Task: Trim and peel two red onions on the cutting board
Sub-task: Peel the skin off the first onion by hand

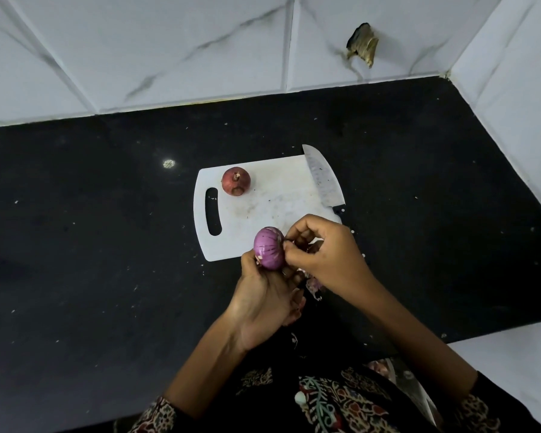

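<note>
Black speckled stone bench (91,245) fills most of our view, meeting white marble-veined wall tiles (169,42) along its far edge and its right edge; one tile near the far right corner has a broken dark hole (361,42). On the bench, toward its middle, lies a white plastic cutting board (263,210) with a slot handle at its left end, its surface faintly scuffed and stained. A steel kitchen knife with a dimpled blade and black handle (322,179) rests along the board's right edge, tip pointing to the far edge of the bench. Our left hand (263,295) cups a peeled, glossy purple onion (269,248) from below, fingers curled round it, just over the board's near edge. Our right hand (322,251) is touching that onion's right side, thumb and fingertips pinched together on a scrap of skin there. An unpeeled red-brown onion with dry papery skin (236,181) sits at the board's far left corner, beside the slot. Small purple peel scraps (313,284) lie on the bench under our right wrist. We can read no writing anywhere.
</note>
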A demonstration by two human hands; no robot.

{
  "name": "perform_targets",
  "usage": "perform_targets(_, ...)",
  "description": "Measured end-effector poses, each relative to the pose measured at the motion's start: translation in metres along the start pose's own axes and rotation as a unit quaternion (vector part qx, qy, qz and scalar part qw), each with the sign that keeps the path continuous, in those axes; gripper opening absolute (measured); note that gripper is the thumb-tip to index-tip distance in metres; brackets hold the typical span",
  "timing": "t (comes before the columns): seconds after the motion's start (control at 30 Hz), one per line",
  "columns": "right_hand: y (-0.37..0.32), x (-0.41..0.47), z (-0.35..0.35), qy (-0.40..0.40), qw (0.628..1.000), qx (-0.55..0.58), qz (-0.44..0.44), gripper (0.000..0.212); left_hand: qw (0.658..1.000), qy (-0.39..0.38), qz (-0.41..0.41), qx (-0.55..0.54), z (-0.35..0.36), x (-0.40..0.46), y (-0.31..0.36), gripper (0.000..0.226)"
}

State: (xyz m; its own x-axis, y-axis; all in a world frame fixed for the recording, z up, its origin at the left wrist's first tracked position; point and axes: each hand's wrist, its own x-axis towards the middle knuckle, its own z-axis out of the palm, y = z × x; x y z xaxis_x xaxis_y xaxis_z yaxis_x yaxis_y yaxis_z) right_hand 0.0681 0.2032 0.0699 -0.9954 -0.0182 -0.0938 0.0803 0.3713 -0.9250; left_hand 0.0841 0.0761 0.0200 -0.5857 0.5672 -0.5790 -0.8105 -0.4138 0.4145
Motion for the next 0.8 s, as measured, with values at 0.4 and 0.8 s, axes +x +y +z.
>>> perform_targets(0.4,-0.010,-0.002,-0.002,-0.038,0.994,0.090,0.049,0.006,0.998,-0.032,0.017,-0.045,0.003,-0.007,0.004,0.064)
perform_targets(0.8,-0.025,-0.005,-0.004,-0.065,0.962,0.179,0.196,0.025,0.991,0.029,0.120,0.046,0.015,-0.014,0.008,0.054)
